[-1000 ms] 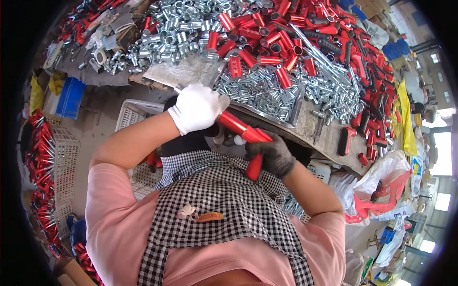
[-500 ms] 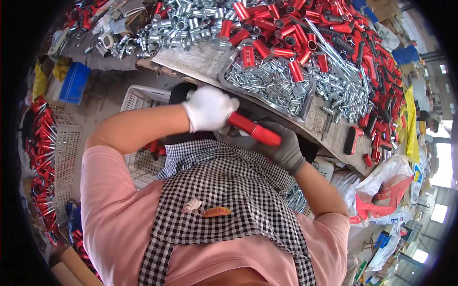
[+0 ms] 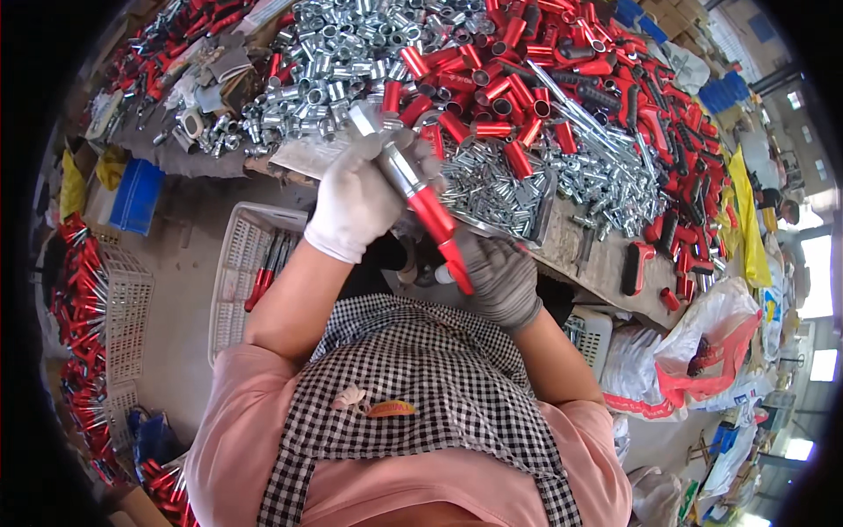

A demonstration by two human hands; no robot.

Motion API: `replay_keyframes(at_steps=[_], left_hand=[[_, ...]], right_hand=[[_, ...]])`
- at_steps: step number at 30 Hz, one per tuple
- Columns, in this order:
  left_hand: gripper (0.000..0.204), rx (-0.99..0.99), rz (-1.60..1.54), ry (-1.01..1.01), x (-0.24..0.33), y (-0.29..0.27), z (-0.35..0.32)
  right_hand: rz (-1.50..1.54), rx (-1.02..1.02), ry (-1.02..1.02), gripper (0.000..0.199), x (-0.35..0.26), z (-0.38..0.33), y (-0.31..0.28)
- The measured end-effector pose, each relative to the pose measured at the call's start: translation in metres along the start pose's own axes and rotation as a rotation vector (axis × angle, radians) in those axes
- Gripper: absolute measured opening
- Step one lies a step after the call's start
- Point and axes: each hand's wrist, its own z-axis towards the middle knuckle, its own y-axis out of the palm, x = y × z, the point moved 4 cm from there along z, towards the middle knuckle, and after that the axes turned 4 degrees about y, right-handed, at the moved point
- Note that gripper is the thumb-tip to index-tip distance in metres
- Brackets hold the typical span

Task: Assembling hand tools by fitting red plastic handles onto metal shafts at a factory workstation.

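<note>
Between my hands slants a red, tube-shaped tool (image 3: 430,213) with a silver metal upper part and a flared red lower end. My left hand (image 3: 351,206), in a white glove, is closed around the silver part, its fingers slightly blurred. My right hand (image 3: 502,279), in a grey glove, grips the red lower end close to my checked apron. Just beyond the tool, on the workbench, lie a heap of silver collars (image 3: 329,70), loose red sleeves (image 3: 492,88) and a metal tray of small silver pins (image 3: 492,189).
A white plastic crate (image 3: 230,290) holding some red-and-dark tools stands below the bench at left. Farther left are stacked crates (image 3: 127,316) beside many red tools. Red handles (image 3: 672,140) cover the bench's right side. A white-and-red sack (image 3: 707,342) stands at right.
The tool has swung to a steeper slant, its upper end raised toward the bench, and its silver part now shows. My left hand has moved up and left; the right has shifted slightly.
</note>
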Motion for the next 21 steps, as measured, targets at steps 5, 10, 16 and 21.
replay_keyframes(at_steps=[5, 10, 16, 21], left_hand=[[0.036, -0.008, 0.033, -0.075, -0.011, -0.005, 0.003], [0.041, -0.456, 0.031, -0.116, 0.007, 0.048, -0.016], [0.024, -0.795, 0.301, -0.255, -0.002, 0.047, -0.025], [0.009, -1.033, 0.887, -0.854, -0.013, 0.006, -0.05]], right_hand=[[0.034, -0.042, 0.005, 0.076, -0.01, -0.025, 0.025], [0.675, -0.321, 0.503, 0.105, -0.023, -0.039, 0.037], [0.703, -0.471, 0.323, 0.089, 0.007, -0.008, 0.01], [-0.538, -0.305, 0.455, 0.046, 0.138, -0.045, -0.031]])
